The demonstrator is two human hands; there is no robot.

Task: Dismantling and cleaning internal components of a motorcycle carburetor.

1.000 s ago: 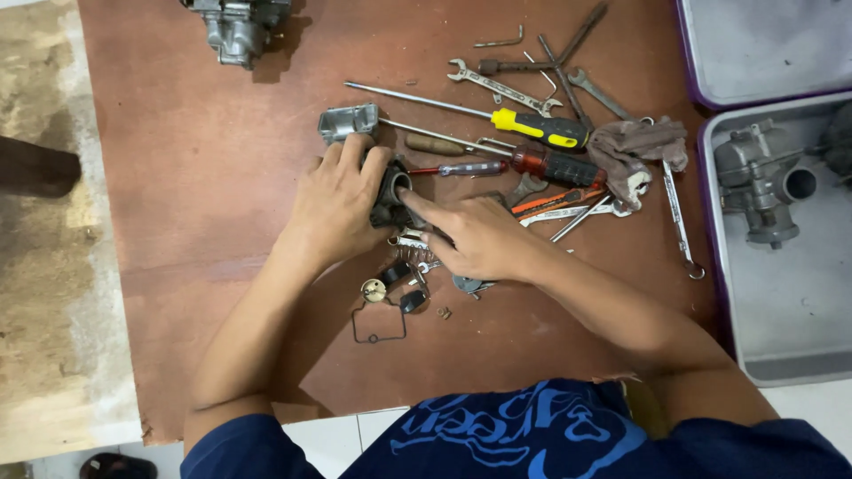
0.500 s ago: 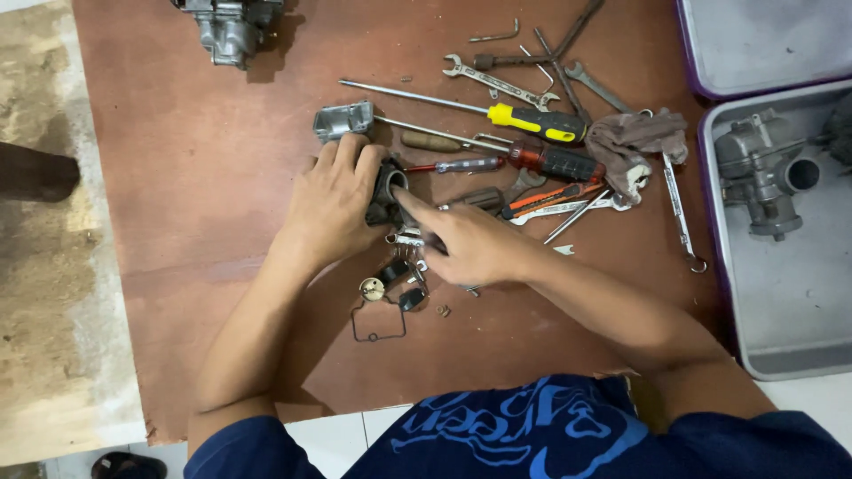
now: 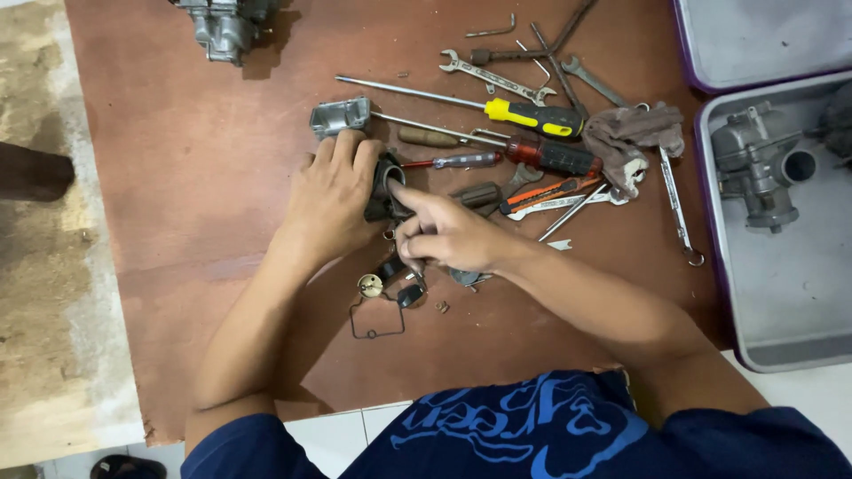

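The reddish-brown wooden board fills most of the view, with two grey plastic trays with purple rims at its right edge, the nearer one holding a grey cast-metal carburettor body and cut off by the frame. Since half a second ago the hands have hardly shifted; the view has only slid slightly, and the right forefinger now reaches a little further onto the part. The left hand lies cupped over the small dark metal carburettor part at the middle of the board, fingers closed around its left side, so most of it is hidden. The right hand touches the same part with its forefinger stretched out while the other fingers curl in; whether they pinch anything cannot be told. Just right of the hands lie a yellow-handled screwdriver, a red-handled screwdriver and a crumpled brown rag. Below the hands sit a thin black wire gasket loop and a small brass round cap. Another grey engine casting is cut off at the top edge. No labels can be made out.
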